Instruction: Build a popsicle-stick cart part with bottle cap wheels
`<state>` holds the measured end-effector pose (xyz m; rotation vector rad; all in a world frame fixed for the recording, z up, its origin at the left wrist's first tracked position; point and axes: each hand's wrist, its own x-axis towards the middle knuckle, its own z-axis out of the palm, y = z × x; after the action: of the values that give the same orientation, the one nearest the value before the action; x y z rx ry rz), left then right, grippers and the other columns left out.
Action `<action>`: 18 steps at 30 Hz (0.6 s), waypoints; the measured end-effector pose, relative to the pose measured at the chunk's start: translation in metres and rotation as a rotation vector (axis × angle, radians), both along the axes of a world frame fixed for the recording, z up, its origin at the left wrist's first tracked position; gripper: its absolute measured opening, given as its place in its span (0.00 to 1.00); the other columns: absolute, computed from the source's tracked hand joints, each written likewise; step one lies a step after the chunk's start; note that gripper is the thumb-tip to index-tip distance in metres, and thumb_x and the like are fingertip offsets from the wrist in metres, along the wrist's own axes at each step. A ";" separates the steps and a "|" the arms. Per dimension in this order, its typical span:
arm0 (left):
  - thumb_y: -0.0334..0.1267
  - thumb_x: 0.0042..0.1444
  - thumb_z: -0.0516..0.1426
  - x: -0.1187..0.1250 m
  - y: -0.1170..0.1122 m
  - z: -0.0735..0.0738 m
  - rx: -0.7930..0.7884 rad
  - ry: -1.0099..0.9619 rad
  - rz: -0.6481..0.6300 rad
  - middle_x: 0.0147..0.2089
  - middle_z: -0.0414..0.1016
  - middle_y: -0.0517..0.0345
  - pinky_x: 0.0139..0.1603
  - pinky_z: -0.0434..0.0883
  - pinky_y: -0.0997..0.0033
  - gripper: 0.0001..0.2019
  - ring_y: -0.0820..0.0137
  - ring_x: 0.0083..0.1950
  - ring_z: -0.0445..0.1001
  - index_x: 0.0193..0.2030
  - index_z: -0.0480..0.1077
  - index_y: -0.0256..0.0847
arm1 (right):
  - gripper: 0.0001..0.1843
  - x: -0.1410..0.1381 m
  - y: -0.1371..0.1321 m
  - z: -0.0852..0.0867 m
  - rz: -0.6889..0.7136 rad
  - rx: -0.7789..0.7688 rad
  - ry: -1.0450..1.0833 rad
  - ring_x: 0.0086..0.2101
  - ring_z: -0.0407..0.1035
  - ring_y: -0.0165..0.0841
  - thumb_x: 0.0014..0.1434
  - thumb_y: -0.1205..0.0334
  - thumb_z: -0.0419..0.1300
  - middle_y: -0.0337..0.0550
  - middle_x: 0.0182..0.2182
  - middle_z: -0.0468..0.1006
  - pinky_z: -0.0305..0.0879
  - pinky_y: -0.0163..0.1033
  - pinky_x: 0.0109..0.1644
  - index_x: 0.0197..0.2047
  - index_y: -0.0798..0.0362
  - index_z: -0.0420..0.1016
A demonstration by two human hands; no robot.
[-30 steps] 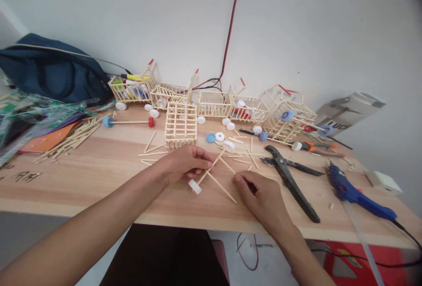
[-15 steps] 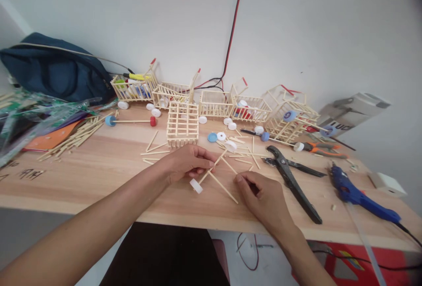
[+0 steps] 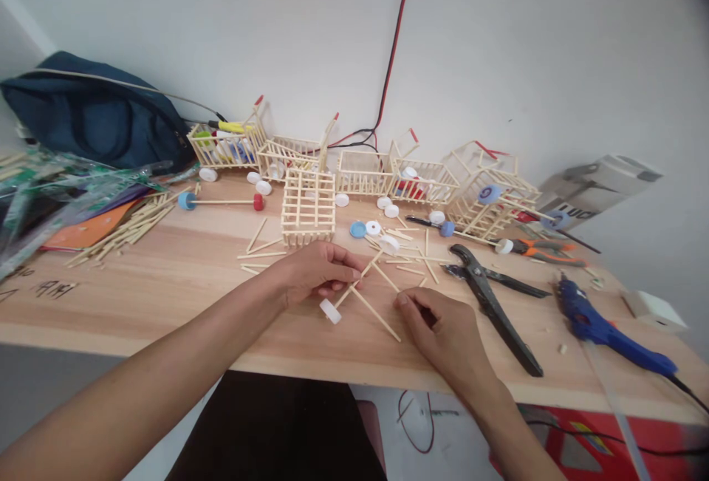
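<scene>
Near the front of the table, my left hand [image 3: 317, 272] pinches a thin wooden stick axle [image 3: 370, 265] between thumb and fingers. A white cap wheel [image 3: 331, 311] is on its near end and another white cap [image 3: 389, 244] is at its far end. Two sticks branch off it toward the right: a far stick [image 3: 387, 275] and a near stick [image 3: 377, 314]. With fingertips closed, my right hand [image 3: 443, 326] pinches the free end of the far stick and rests on the table. Just beyond my left hand stands a stick-built basket [image 3: 308, 207].
Black cutting pliers [image 3: 492, 311] and a blue glue gun [image 3: 603, 333] lie to the right. Small stick carts [image 3: 362, 173] line the wall. A stick pile [image 3: 133, 226] and a blue bag [image 3: 105, 119] are at left. Loose caps [image 3: 357, 229] lie midtable.
</scene>
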<state>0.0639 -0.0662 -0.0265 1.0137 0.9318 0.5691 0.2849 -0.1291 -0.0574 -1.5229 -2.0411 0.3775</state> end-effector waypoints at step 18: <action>0.33 0.45 0.63 0.001 -0.001 0.001 0.000 0.017 -0.008 0.17 0.63 0.64 0.16 0.47 0.81 0.07 0.83 0.16 0.55 0.31 0.73 0.32 | 0.18 -0.003 -0.001 0.008 -0.013 -0.016 0.021 0.23 0.63 0.29 0.65 0.54 0.51 0.37 0.21 0.71 0.56 0.34 0.28 0.27 0.53 0.73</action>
<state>0.0644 -0.0671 -0.0251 1.0229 0.9422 0.5548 0.2822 -0.1303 -0.0495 -1.5348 -2.0157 0.4039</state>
